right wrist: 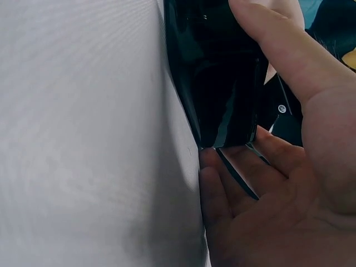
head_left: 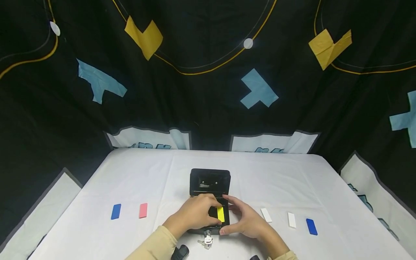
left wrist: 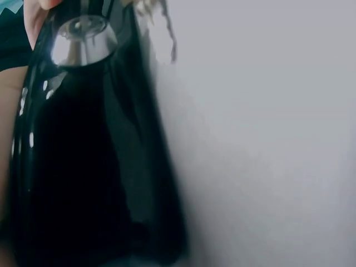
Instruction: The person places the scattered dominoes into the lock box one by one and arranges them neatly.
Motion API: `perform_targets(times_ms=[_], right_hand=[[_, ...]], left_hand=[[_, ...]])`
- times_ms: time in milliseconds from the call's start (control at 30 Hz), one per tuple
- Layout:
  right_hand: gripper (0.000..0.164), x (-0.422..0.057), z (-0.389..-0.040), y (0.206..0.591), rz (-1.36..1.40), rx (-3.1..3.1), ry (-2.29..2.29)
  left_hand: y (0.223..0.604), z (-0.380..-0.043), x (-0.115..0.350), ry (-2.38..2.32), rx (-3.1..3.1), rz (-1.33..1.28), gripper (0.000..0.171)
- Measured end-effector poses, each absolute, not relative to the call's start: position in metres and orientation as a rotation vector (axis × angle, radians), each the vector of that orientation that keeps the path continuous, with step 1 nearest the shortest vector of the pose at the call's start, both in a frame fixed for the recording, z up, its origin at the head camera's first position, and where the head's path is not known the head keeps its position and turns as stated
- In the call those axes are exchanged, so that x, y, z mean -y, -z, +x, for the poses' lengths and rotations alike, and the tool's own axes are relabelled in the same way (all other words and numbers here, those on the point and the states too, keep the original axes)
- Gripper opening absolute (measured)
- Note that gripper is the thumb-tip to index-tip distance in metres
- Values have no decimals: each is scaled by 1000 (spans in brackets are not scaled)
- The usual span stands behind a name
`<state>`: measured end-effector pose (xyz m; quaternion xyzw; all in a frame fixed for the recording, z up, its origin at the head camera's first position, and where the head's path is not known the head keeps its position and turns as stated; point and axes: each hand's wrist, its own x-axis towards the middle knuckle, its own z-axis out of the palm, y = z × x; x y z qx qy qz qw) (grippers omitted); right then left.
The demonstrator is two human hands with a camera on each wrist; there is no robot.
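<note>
A black cash box (head_left: 209, 182) stands on the white table with its lid raised toward the back. Keys (head_left: 207, 241) hang at its front lock (left wrist: 84, 41). My left hand (head_left: 196, 213) reaches over the box, with thumb and fingers at the two ends of a yellow rectangular tile (head_left: 220, 214) in the right part of the box. It appears to pinch the tile; the left wrist view hides that contact. My right hand (head_left: 248, 220) grips the box's right side, thumb at the front corner and fingers along the side, as the right wrist view shows.
Left of the box lie a blue tile (head_left: 116, 211) and a pink tile (head_left: 143, 210). To the right are two white tiles (head_left: 266, 215) and another blue tile (head_left: 311, 226). A black curtain (head_left: 208, 108) hangs behind the table (head_left: 146, 173).
</note>
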<state>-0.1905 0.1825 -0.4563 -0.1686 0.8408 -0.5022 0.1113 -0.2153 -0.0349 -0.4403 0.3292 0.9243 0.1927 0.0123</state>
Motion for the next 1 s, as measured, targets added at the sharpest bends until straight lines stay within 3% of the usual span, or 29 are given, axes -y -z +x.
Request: perform_targets(times_ms=[1000], right_hand=[[104, -182, -190, 454, -469, -2455, 1478]], left_hand=[[443, -217, 28, -605, -2849, 1040, 45]])
